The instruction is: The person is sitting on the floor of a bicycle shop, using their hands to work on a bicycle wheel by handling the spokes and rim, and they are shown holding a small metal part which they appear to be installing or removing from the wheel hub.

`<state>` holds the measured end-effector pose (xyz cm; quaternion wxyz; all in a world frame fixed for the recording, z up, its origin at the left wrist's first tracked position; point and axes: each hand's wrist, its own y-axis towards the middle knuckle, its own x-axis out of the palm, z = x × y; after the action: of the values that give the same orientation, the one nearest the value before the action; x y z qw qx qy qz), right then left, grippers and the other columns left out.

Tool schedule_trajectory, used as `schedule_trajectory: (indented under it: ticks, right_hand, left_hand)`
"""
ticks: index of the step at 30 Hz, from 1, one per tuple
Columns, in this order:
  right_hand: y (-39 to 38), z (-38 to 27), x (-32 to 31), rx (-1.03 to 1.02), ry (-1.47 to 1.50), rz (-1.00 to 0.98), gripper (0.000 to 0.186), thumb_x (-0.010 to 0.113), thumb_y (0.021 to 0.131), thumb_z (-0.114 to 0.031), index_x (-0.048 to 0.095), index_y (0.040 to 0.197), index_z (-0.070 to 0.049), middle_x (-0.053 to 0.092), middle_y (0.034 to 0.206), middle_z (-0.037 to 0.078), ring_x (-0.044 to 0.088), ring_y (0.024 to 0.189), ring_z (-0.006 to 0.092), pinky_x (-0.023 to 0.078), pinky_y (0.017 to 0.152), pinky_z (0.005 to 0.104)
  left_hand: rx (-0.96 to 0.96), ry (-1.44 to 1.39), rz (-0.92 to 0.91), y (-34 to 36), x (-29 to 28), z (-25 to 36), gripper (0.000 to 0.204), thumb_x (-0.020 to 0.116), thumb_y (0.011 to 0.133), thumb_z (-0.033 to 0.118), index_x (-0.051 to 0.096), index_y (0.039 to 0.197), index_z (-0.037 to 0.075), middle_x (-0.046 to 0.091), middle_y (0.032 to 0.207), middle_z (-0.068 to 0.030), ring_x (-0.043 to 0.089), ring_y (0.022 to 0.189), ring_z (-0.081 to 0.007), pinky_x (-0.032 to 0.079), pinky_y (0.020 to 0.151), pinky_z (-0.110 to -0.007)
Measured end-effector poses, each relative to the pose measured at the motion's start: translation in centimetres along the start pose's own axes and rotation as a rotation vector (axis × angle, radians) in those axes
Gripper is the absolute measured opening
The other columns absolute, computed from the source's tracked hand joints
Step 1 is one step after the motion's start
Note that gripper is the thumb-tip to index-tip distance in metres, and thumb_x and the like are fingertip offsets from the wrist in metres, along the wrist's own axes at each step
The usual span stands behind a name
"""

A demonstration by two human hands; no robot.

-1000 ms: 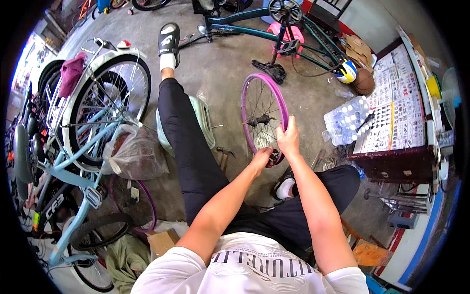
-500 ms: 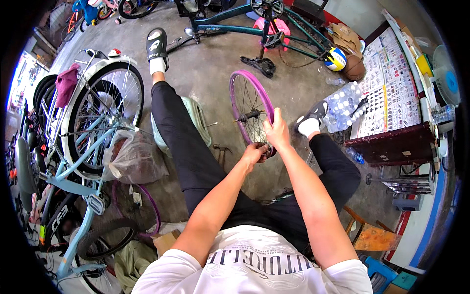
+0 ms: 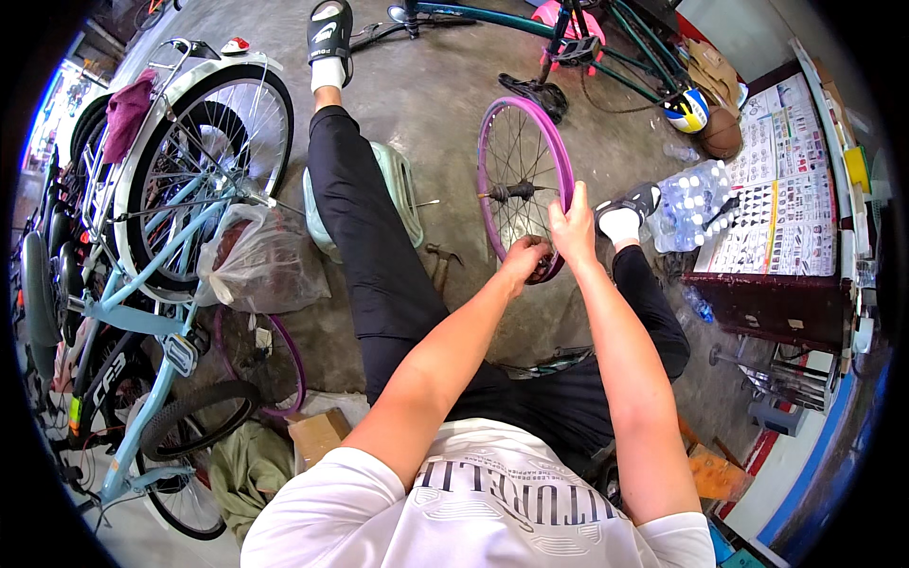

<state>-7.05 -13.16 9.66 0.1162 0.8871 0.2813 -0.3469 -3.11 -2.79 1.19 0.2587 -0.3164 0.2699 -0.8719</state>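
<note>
I hold an upright pink bicycle wheel [image 3: 562,147] with black spokes, a dark hub and no visible tyre, between my legs. My right hand [image 3: 574,227] grips the near right side of the rim, thumb up. My left hand [image 3: 528,256] has its fingers curled on the bottom part of the same wheel, at the rim and spokes; what its fingertips pinch is hidden. Left of the wheel lies a hammer [image 3: 442,256] on the concrete floor, near a pale green plastic stool [image 3: 400,180] beside my outstretched left leg.
A pale blue bicycle [image 3: 161,324], bagged items [image 3: 260,265] and another purple rim [image 3: 295,364] crowd the left. A green frame [image 3: 492,19] and balls [image 3: 720,133] are beyond the wheel. Packed water bottles [image 3: 684,204] and a sheet-covered cabinet [image 3: 767,303] stand right.
My right foot has swung forward and outward, beside the water bottles. Both hands still hold the wheel; the view has shifted slightly, with my hands appearing higher in it.
</note>
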Motion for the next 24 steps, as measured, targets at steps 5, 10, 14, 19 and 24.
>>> schedule_trajectory:
  ticks: [5,10,14,19,24]
  right_hand:
    - [0.4,0.2,0.4,-0.042,0.018,0.06,0.034,0.057,0.091,-0.028,0.043,0.114,-0.006,0.063,0.08,0.024,0.064,0.075,0.0466,0.046,0.066,0.0541]
    - [0.3,-0.2,0.8,-0.011,0.042,0.067,0.033,0.058,0.091,-0.026,0.045,0.113,-0.005,0.062,0.081,0.024,0.063,0.075,0.0458,0.047,0.067,0.053]
    - [0.2,-0.7,1.1,-0.006,0.034,0.065,0.034,0.058,0.092,-0.024,0.047,0.116,-0.003,0.062,0.086,0.025,0.064,0.079,0.045,0.047,0.07,0.0515]
    - [0.3,0.4,0.9,-0.011,0.008,0.023,0.042,0.059,0.092,-0.027,0.047,0.124,-0.002,0.065,0.094,0.027,0.065,0.087,0.0459,0.049,0.074,0.0505]
    - [0.1,1.9,0.5,-0.099,0.003,0.065,0.045,0.059,0.092,-0.026,0.046,0.124,0.002,0.065,0.093,0.029,0.064,0.088,0.0476,0.049,0.076,0.0505]
  left_hand:
    - [-0.068,0.058,-0.036,-1.3,-0.8,1.1,0.035,0.052,0.102,0.035,0.064,0.099,0.003,0.062,0.08,-0.0042,0.055,0.061,-0.0149,0.047,0.056,-0.033]
    - [-0.145,0.067,-0.129,-0.9,-2.0,1.0,0.035,0.051,0.103,0.035,0.063,0.097,0.003,0.061,0.075,-0.005,0.055,0.058,-0.0159,0.048,0.057,-0.034]
    - [-0.092,0.17,-0.123,-0.4,-2.8,0.7,0.035,0.055,0.101,0.034,0.066,0.105,0.001,0.058,0.071,-0.0036,0.053,0.055,-0.015,0.05,0.056,-0.033]
    - [-0.063,0.355,-0.085,-0.9,-1.9,2.1,0.031,0.057,0.101,0.026,0.065,0.115,0.0,0.063,0.079,-0.0048,0.055,0.06,-0.0153,0.05,0.06,-0.034]
    - [-0.143,-0.064,-0.233,-0.2,-2.8,0.2,0.032,0.064,0.098,0.028,0.066,0.115,0.001,0.065,0.077,-0.0032,0.058,0.063,-0.014,0.051,0.059,-0.033]
